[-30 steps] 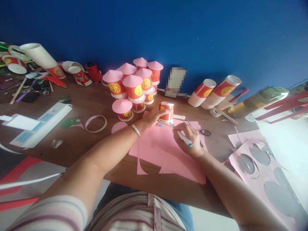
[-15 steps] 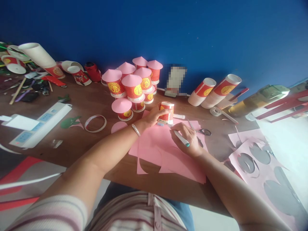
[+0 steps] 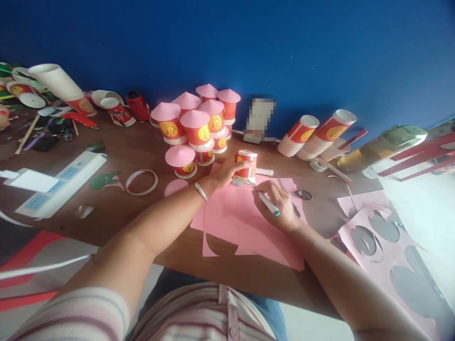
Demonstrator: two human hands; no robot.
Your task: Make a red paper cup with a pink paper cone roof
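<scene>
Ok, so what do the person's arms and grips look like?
The left arm wears a silvery bracelet at the wrist and a short striped sleeve, whitish with mauve and grey bands. The right arm shows no bracelet, and its sleeve is out of view. The left grip and right grip are hands without gloves.

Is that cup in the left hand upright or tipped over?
Upright: the cup has one round end facing up and the other toward the pink paper. The left hand holds its side.
</scene>
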